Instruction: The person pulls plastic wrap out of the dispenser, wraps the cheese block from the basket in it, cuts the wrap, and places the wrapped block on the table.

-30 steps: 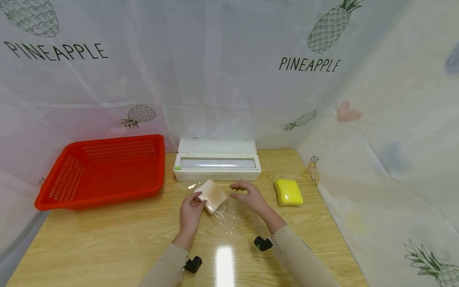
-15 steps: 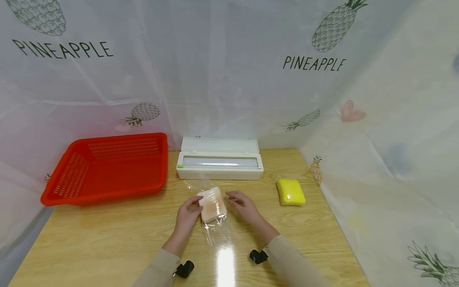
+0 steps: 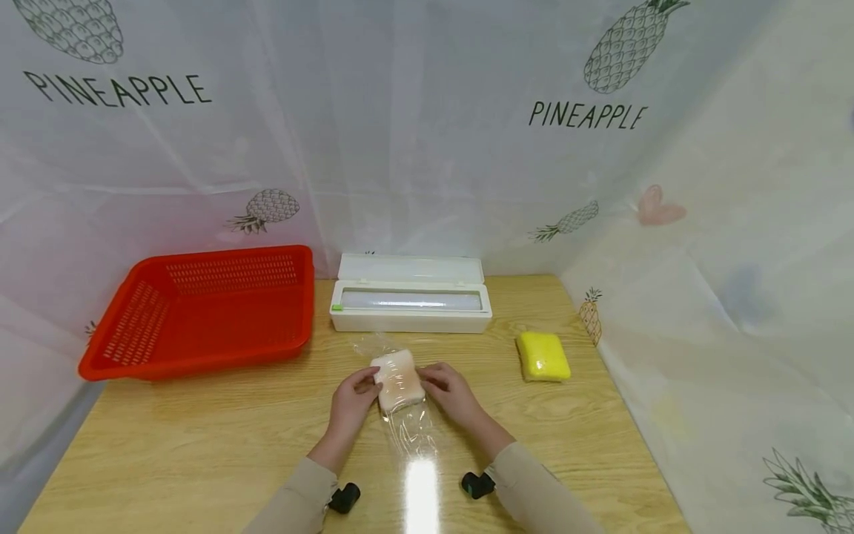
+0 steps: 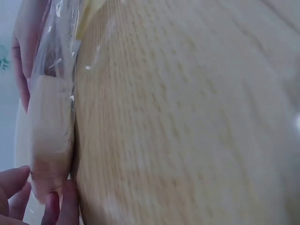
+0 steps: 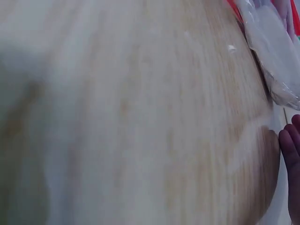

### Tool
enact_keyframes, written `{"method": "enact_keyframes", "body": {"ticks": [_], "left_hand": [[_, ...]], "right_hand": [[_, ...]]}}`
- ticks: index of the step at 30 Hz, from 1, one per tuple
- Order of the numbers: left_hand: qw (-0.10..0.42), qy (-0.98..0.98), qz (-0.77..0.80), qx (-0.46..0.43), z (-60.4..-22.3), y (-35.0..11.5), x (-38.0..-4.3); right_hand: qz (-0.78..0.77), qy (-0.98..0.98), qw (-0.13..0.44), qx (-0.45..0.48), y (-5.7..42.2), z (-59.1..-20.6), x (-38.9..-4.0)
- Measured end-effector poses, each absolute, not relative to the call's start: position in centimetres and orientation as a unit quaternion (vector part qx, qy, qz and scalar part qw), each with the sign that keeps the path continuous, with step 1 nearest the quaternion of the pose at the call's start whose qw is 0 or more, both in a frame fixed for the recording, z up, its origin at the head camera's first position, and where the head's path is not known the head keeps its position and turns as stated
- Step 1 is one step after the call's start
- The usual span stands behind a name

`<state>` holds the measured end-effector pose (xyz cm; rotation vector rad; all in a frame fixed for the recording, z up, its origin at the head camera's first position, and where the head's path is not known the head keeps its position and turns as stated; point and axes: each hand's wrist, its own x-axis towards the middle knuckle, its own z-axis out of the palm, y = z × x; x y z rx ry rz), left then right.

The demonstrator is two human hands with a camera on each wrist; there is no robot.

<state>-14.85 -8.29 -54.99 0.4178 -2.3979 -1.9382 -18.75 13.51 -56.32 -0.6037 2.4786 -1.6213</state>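
A thick slice of bread (image 3: pixel 400 380) in clear plastic wrap lies on the wooden table, its pale face with a tan patch turned up. My left hand (image 3: pixel 353 393) pinches its left edge; in the left wrist view the thumb and fingers (image 4: pixel 69 201) bend about the end of the slice. Loose clear film (image 3: pixel 410 430) trails from the near side, and a little more sticks out at the far side. My right hand (image 3: pixel 450 391) is at the slice's right edge, fingertips right beside it. In the right wrist view its fingers (image 5: pixel 291 145) are extended below the wrapped slice.
Behind the bread stands a white cling film dispenser (image 3: pixel 410 320) with its lid raised and a roll inside. A red plastic basket (image 3: pixel 200 367) is at the back left. To the right lies a yellow wrapped block (image 3: pixel 543 357). A patterned curtain (image 3: pixel 427 148) hangs behind the table.
The bread has been turned from a slanted position to nearly straight, film now trailing toward me. My right hand has come in to its right edge; my left hand keeps its hold.
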Motion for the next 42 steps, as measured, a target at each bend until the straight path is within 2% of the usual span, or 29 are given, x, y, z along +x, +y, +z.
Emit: {"method": "enact_keyframes", "body": {"ticks": [4,7,10,18,24,31,36,42], "left_hand": [[0.010,-0.766,-0.628,0.138,-54.6,-8.7,-13.9],[-0.015,-0.740,-0.657,0.144,-54.4,-8.8,-13.0],[-0.053,-0.720,-0.677,0.145,-54.2,-8.9,-12.2],[-0.171,-0.700,-0.687,0.094,-54.1,-8.7,-10.0],[-0.228,-0.682,-0.695,0.026,-54.4,-8.6,-8.8],[-0.258,-0.674,-0.691,-0.040,-54.0,-8.9,-8.3],[-0.288,-0.660,-0.688,-0.088,-53.5,-8.8,-8.3],[-0.252,-0.714,-0.639,-0.134,-52.9,-8.7,-8.8]], "right_hand": [[-0.552,0.810,0.070,-0.187,13.6,-54.0,-17.0],[-0.575,0.801,0.071,-0.152,13.9,-54.0,-16.3],[-0.587,0.798,0.073,-0.116,14.3,-55.5,-16.2],[-0.600,0.774,0.167,-0.110,15.0,-55.6,-15.3],[-0.613,0.753,0.213,-0.108,15.6,-55.4,-14.3],[-0.612,0.733,0.272,-0.124,16.7,-54.7,-13.2],[-0.607,0.724,0.290,-0.151,17.7,-54.0,-13.0],[-0.568,0.755,0.279,-0.172,18.4,-53.3,-13.2]]}}
